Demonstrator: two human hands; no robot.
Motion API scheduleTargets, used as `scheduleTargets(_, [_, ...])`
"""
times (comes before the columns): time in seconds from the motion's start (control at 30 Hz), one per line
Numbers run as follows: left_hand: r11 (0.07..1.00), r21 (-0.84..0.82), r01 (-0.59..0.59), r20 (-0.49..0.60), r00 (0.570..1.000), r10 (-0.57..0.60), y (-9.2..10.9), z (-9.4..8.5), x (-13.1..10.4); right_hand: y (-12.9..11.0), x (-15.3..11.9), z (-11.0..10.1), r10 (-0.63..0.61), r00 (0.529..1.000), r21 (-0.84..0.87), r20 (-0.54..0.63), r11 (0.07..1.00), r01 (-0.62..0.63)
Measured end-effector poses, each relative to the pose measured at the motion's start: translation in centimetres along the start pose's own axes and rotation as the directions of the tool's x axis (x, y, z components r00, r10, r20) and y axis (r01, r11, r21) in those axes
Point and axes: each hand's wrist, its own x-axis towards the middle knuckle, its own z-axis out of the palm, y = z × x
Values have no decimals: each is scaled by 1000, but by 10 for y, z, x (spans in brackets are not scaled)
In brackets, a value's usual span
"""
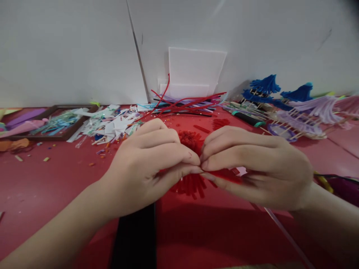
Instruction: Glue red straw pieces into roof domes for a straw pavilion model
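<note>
Working over a red table (56, 186), in front of a white wall (70, 48) with a dark seam left of top centre. Pinching at the centre of the frame with the left hand (143, 164), closed to the fingertips with the other fingers curled, on a bunch of red fuzzy strips (189, 139). Pinching just beside it, on the same bunch, with the right hand (260, 164), likewise closed at thumb and forefinger; cannot tell which strip lies between the tips. Visible above and below the fingers at mid-frame: curled red tufts and a loose red fringe. Lying below the left hand, at bottom centre: a flat black object (137, 239). Scattered beyond the right hand: short red pieces (220, 123) and a black-and-green handle (248, 119). Heaped at upper centre: long fuzzy sticks (193, 102), mostly red, before white boards (196, 67) leaning on the wall. Spread at left: white scraps (117, 123) and a brown frame (42, 138). Grouped at upper right: blue fringed pieces (265, 84) and lilac fringed pieces (314, 108).
</note>
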Motion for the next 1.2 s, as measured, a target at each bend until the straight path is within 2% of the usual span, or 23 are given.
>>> scheduleTargets(0.13, [998,35,-50,36,998,49,-1,1,-1,1,0,-3,-42,996,23,81,999,40])
scheduleTargets(0.33, [987,56,-150,73,987,146,3,-2,0,3,-1,-14,-95,983,177,156,982,67])
scheduleTargets(0.47, [986,34,-165,81,983,162,5,-4,1,2,0,-27,-102,956,206,274,977,45])
scheduleTargets(0.53, [987,15,-162,77,984,160,5,-5,1,2,0,-31,-82,951,195,297,980,23])
scheduleTargets(0.57, [988,6,-156,67,986,155,5,-5,1,2,0,-33,-66,958,178,280,984,15])
scheduleTargets(0.63, [991,-5,-136,16,991,136,1,-8,1,2,-2,-35,-26,987,123,157,992,6])
scheduleTargets(0.73, [998,63,18,-126,992,-10,-14,-12,-1,-1,-6,-41,13,997,-33,-74,999,-16])
scheduleTargets(0.8, [959,168,229,-227,955,-189,-29,-15,-5,-7,-9,-45,30,997,-147,-66,988,-39])
scheduleTargets(0.87, [890,205,408,-307,890,-337,-45,-15,-9,-16,-13,-47,62,998,-234,11,971,-57])
scheduleTargets(0.97, [780,35,625,-307,749,-587,-65,-13,-13,-28,-17,-41,100,994,-319,52,944,-78])
scheduleTargets(1.03, [720,-33,694,-261,689,-676,-73,-11,-14,-32,-19,-34,99,993,-358,69,931,-68])
scheduleTargets(1.2, [642,-26,767,-151,632,-761,-75,-7,-10,-28,-18,-20,30,988,-391,155,920,33])
